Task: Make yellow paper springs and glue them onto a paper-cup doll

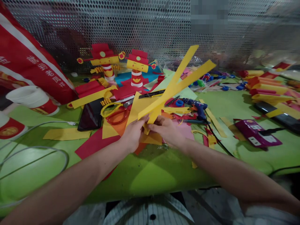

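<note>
Two yellow paper strips (pixel 170 90) crossed, near ends in the fingers

Left hand (pixel 133 134): fingers closed on the near ends, contact partly hidden. Strips: raised over green table (pixel 154 175), long axes toward one and two o'clock. Right hand (pixel 170 131): thumb and fingers pinching beside the left. Neither hand looks clearly nearer.

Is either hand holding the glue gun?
No, the glue gun lies to their right, while the left hand and right hand hold yellow paper strips.

Single head-worn view: looks forward and down, over forearms, across table (pixel 154 175).
</note>
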The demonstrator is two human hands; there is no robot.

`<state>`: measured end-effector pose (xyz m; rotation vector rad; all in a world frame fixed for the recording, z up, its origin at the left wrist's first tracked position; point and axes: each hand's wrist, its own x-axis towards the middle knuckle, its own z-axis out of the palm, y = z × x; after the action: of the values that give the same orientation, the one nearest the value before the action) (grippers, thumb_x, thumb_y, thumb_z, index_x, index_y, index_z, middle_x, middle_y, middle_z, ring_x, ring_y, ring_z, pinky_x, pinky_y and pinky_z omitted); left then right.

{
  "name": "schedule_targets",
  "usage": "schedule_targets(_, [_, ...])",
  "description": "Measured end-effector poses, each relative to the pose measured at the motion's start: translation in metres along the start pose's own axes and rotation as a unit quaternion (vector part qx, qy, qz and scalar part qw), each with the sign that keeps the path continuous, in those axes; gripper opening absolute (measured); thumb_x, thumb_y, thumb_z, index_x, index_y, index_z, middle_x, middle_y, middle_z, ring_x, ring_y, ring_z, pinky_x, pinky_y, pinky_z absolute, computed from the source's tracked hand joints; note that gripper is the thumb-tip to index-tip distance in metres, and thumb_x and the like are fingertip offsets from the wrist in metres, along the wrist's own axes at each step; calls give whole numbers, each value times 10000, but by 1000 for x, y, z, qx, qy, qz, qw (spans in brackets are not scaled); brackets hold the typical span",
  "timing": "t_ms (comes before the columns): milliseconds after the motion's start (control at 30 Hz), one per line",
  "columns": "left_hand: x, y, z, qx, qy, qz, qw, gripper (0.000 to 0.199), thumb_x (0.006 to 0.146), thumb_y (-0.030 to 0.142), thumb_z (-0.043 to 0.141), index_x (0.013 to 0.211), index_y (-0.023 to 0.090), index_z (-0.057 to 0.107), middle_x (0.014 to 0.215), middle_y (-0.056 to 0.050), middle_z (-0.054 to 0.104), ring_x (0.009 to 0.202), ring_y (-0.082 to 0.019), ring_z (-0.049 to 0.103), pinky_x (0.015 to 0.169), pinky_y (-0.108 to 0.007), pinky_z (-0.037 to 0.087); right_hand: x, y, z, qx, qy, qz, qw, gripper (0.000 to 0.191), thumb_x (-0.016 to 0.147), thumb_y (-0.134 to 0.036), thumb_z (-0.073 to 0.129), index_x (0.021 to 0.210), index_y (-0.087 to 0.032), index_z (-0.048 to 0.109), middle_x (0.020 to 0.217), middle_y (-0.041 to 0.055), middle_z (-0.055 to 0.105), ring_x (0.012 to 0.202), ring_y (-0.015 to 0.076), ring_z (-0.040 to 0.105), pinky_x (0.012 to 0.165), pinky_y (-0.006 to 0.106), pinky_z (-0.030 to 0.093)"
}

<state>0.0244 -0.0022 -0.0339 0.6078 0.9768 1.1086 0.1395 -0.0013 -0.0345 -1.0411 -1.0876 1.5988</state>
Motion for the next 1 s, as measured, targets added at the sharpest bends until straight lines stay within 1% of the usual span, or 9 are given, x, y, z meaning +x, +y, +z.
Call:
schedule_targets(100, [-1,-2,0,9,-31,-3,999,247,657,264,645,882,173,690,900,-45,686,862,-190,606,730,-284,478,0,1,0,-4,-6,12,1000,211,523,-198,747,680,-175,608,604,-44,600,572,96,542,586,255,454])
schedule_targets(200, [-1,1,-3,34,-52,-1,998,251,648,293,641,863,169,684,860,-42,676,819,-181,598,702,-279,465,1,1,-2,50,3,39,998,235,494,-176,764,665,-172,604,586,-46,599,540,88,546,527,228,453])
schedule_targets(333, [0,15,-10,69,-71,58,993,169,577,163,606,739,172,655,763,-1,635,699,-133,558,626,-241,432,4,-3,-9,115,3,105,988,206,524,-127,740,680,-169,613,585,-35,615,503,84,558,471,200,474])
schedule_targets(400, [0,23,-12,86,-103,82,988,201,536,95,562,705,179,632,720,20,606,638,-107,527,591,-227,411,4,-7,-13,123,-12,144,982,178,554,-89,710,685,-162,614,580,-25,619,477,83,554,448,196,487])
schedule_targets(500, [1,33,-15,144,-162,76,973,259,502,37,550,703,187,610,665,46,576,591,-84,513,585,-216,403,3,-12,-16,136,-35,176,974,187,572,-43,674,704,-161,615,580,-21,625,451,89,552,405,192,492])
schedule_targets(700, [5,36,-20,275,-190,58,941,181,524,87,656,678,180,637,640,33,615,594,-106,557,615,-235,432,-1,-18,-16,151,-30,193,969,158,591,-25,645,694,-144,622,575,-22,619,452,90,556,393,192,500])
schedule_targets(800, [6,33,-23,322,-180,88,925,161,542,172,722,695,173,673,652,14,638,609,-116,556,606,-232,424,-2,-18,-17,143,-44,188,971,150,595,-45,665,715,-129,629,585,-14,620,442,86,547,407,200,494])
schedule_targets(900, [7,32,-25,358,-131,146,913,109,589,250,733,660,180,690,638,11,636,611,-116,548,595,-219,414,-1,-16,-18,124,-33,165,978,133,606,-105,695,711,-137,619,546,-23,592,426,92,530,407,221,471])
schedule_targets(1000, [8,33,-24,316,-86,138,935,161,604,321,735,614,173,672,559,13,606,553,-114,532,574,-226,418,2,-13,-20,99,30,124,987,154,593,-152,724,688,-154,602,512,-29,572,414,97,519,380,217,415])
